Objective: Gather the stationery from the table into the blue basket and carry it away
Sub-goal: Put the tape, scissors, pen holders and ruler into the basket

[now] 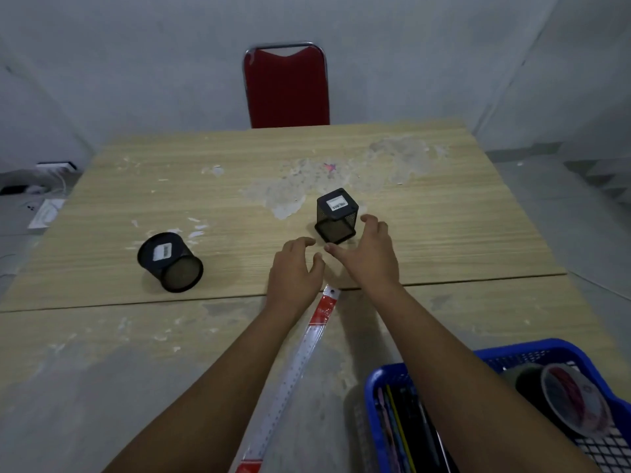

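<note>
Hands: left hand & right hand spread, empty, near square holder; ruler betw forearms.

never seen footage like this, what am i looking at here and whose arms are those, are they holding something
There is no machine here. It is a single picture from a camera worn on a person's head, looking forward and down, so the two bare arms are the wearer's own. The left hand and right hand reach with relaxed fingers toward a square black mesh pen holder standing upside down on the wooden table; neither has a grip on it yet. A round mesh pen holder lies on its side to the left. A long ruler lies between the arms. The blue basket at lower right already holds pencils and a tape roll. A red chair stands behind.
</note>
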